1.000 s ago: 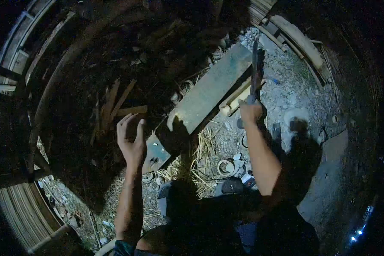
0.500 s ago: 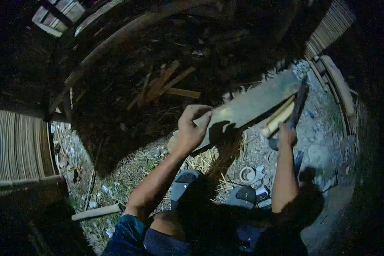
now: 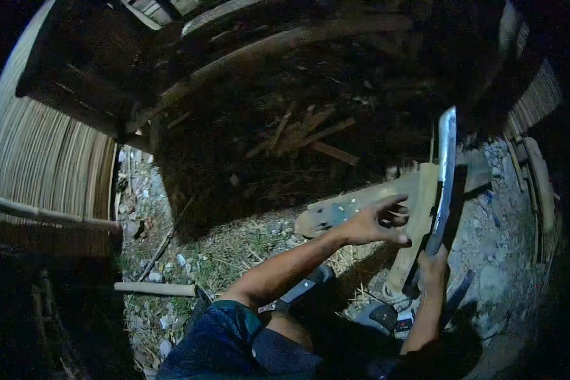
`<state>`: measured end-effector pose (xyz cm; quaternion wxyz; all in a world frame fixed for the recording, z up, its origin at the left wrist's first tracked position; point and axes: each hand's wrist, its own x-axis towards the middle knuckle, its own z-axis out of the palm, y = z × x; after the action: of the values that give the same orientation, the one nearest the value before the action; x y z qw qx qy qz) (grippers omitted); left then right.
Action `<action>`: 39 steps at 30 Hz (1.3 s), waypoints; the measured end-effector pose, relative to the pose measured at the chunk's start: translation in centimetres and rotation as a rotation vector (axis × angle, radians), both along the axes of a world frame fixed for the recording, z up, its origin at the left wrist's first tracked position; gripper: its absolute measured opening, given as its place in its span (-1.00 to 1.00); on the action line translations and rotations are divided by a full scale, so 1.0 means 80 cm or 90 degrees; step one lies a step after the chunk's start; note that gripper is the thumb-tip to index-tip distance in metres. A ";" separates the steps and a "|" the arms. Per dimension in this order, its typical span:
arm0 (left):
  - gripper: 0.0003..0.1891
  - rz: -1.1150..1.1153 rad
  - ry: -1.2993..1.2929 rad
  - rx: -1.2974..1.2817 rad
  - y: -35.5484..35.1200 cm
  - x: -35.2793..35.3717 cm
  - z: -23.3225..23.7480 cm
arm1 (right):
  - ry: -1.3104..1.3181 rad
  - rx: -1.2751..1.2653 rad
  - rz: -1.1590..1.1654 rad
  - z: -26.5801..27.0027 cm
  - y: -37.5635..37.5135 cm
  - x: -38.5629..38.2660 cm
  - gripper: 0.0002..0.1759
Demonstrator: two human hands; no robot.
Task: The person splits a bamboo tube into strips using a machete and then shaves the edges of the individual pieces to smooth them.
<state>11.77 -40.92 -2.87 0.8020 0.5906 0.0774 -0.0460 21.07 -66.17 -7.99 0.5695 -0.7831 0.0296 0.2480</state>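
Observation:
My right hand is closed around the handle of a machete, its long blade pointing up and away from me. Just left of the blade, a split bamboo piece rests slanting across a long wooden plank. My left hand hovers beside the bamboo with fingers curved and apart, thumb low and nothing between them. Its fingertips come right up to the bamboo's left edge. Part of the bamboo's lower end lies in shadow near my right hand.
Several wood strips lie in the dark area beyond the plank. A pale bamboo pole is on the littered ground at left, near a slatted wall. My sandalled feet are close below the work. More poles stand at far right.
The machete has swung from pointing low to upright, its blade now catching the light. My left hand has left the plank for the bamboo, which now crosses the plank. My view has shifted left.

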 end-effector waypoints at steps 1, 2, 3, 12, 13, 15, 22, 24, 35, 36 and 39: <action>0.07 0.009 0.002 0.007 0.005 -0.004 0.005 | 0.003 -0.062 0.089 0.031 0.019 -0.003 -0.31; 0.11 0.011 -0.010 0.063 0.009 -0.007 0.013 | 0.004 -0.125 0.175 0.056 0.034 -0.007 -0.35; 0.16 0.013 -0.021 0.118 0.011 -0.011 0.020 | -0.021 -0.020 0.221 0.068 0.045 -0.012 -0.40; -0.38 0.273 -0.067 0.153 0.024 -0.014 0.026 | -0.239 -0.083 0.196 0.132 0.077 -0.020 -0.59; -0.49 0.346 -0.128 0.321 0.028 -0.004 0.017 | -0.257 -0.082 0.198 0.144 0.071 -0.019 -0.60; -0.55 0.434 -0.138 0.469 0.029 0.016 0.011 | -0.351 -0.084 0.179 0.162 0.067 -0.028 -0.62; -0.55 0.381 -0.148 0.460 -0.001 0.026 -0.009 | -0.359 -0.157 0.268 0.164 0.049 -0.082 -0.72; -0.53 0.379 -0.148 0.442 -0.005 0.029 -0.019 | -0.283 0.024 0.278 0.199 0.071 -0.071 -0.74; -0.57 0.350 -0.153 0.430 -0.011 0.031 0.002 | -0.369 -0.057 0.314 0.213 0.076 -0.067 -0.69; -0.56 0.332 -0.138 0.431 -0.008 0.031 0.003 | -0.367 -0.059 0.312 0.210 0.075 -0.068 -0.69; -0.53 0.300 -0.125 0.459 -0.002 0.027 0.000 | -0.389 -0.035 0.284 0.201 0.076 -0.068 -0.67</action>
<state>13.96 -41.05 -2.83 0.5367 0.8005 0.1445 0.2244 15.59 -60.12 8.08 0.4627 -0.8233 -0.3061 0.1200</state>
